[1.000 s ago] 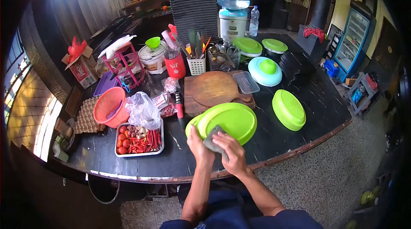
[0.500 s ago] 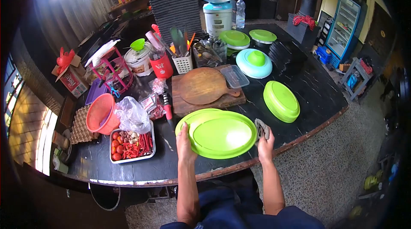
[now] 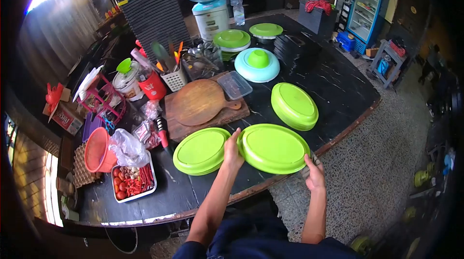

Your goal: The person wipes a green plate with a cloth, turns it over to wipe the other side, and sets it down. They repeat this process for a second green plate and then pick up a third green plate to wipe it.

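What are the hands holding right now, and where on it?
Both hands grip the green oval plate by its rim: left hand at one end, right hand at the opposite end.

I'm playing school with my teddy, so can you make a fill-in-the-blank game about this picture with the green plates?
1. Both hands, the left hand and the right hand, grip one big oval plate whose colour is ____.
2. The round wooden board lies on top of a thicker ____ cutting block.
3. The metal tray near the table edge holds red chillies and small red ____.

Missing words: green; wooden; tomatoes
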A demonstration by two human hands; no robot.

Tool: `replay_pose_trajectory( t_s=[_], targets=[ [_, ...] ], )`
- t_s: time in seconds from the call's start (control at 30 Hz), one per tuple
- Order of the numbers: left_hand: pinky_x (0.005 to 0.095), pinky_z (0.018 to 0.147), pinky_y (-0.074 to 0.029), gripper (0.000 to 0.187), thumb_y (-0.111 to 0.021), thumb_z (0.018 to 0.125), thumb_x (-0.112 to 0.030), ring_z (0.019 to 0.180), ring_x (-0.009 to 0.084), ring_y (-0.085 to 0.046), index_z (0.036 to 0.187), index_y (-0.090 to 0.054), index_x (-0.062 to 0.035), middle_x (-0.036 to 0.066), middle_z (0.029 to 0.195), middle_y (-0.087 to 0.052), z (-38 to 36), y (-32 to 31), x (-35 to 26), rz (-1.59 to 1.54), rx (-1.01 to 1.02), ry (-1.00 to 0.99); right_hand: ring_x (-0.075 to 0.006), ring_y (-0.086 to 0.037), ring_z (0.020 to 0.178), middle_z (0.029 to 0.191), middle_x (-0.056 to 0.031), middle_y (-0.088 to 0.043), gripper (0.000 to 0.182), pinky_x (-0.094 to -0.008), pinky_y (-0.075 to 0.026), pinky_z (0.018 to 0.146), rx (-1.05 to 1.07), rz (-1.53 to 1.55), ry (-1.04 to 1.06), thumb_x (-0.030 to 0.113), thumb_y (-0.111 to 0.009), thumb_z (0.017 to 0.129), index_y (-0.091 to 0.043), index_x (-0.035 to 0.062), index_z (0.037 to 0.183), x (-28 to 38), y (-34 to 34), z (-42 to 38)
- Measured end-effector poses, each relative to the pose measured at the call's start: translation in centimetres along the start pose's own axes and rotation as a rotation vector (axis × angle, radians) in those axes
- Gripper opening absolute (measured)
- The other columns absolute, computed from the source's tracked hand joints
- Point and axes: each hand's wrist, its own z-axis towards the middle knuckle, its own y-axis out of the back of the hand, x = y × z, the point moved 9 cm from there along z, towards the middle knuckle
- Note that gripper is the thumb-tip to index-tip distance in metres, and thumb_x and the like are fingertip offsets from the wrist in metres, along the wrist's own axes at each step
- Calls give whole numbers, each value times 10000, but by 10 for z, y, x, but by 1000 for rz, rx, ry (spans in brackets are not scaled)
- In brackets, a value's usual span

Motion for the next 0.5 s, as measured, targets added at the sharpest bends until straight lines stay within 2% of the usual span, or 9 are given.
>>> replay_pose_trajectory(
  t_s=[0.07, 0.13, 0.2, 0.27, 0.3, 0.33, 0.4, 0.43, 0.5],
  targets=[
    [403, 1071, -450, 431, -561, 1025, -302, 1221, 284, -600, 1318, -547, 14, 165, 1314, -635, 11, -43, 3, 55, 24, 25, -115, -644, 1039, 1181, -20, -685, 322, -284, -509, 887, -43, 60, 67, 219, -674, 1003, -624, 51, 1273, 11, 8, 14],
    [404, 1060, -460, 401, -557, 1029, -232, 1233, 276, -595, 1339, -523, 21, 163, 1357, -606, 31, -84, 9, 87, 177, -43, -114, -639, 1017, 1183, -6, -678, 327, -285, -508, 870, -81, 143, 107, 237, -664, 1011, -619, 74, 1291, 14, 27, 38],
    [426, 1055, -472, 670, -597, 1009, -133, 1287, 301, -566, 1547, -255, 72, 205, 1390, -573, 33, -133, 12, 308, 259, -118, -91, -615, 969, 1135, 17, -671, 328, -284, -498, 829, -141, 183, 156, 251, -673, 1007, -625, 92, 1290, 22, 29, 58],
    [444, 987, -528, 857, -681, 972, -158, 1248, 313, -596, 1576, -126, 91, 220, 1403, -563, 36, -165, 24, 613, 207, -129, -94, -615, 944, 1145, -7, -665, 325, -290, -512, 814, -219, 177, 292, 258, -687, 1000, -626, 78, 1263, 35, 36, 82],
    [453, 913, -571, 968, -758, 927, -219, 1174, 309, -642, 1571, -111, 106, 227, 1402, -562, 35, -181, 32, 757, 280, -86, -105, -618, 932, 1140, -14, -654, 340, -300, -525, 824, -249, 174, 364, 258, -708, 985, -617, 74, 1257, 43, 31, 88],
    [453, 913, -571, 968, -758, 927, -219, 1174, 309, -642, 1571, -111, 106, 227, 1402, -562, 44, -186, 43, 756, 293, -90, -39, -501, 650, 902, 59, -629, 226, -255, -487, 668, -286, 132, 396, 260, -698, 994, -639, 121, 1162, 47, 27, 93],
    [401, 816, -583, 968, -835, 851, -314, 1054, 259, -684, 1536, -282, 88, 209, 1213, -667, 77, -176, 71, 1009, 216, -232, -145, -636, 981, 1158, -29, -652, 412, -340, -547, 837, -319, 98, 300, 245, -735, 966, -561, 65, 1293, 37, 33, 111],
    [420, 887, -560, 973, -853, 813, -363, 1054, 347, -670, 1487, -341, 116, 266, 1215, -626, 114, -161, 80, 1076, 178, -513, -135, -630, 974, 1155, -33, -650, 396, -344, -555, 808, -297, 93, 331, 238, -726, 972, -553, 63, 1282, 40, 26, 113],
    [432, 906, -545, 914, -825, 837, -351, 1046, 392, -657, 1476, -360, 109, 287, 1208, -596, 110, -169, 72, 1242, 33, -613, -136, -653, 897, 1101, -43, -668, 355, -323, -561, 768, -250, 16, 270, 221, -702, 989, -559, 61, 1272, 37, 23, 116]
  ],
)
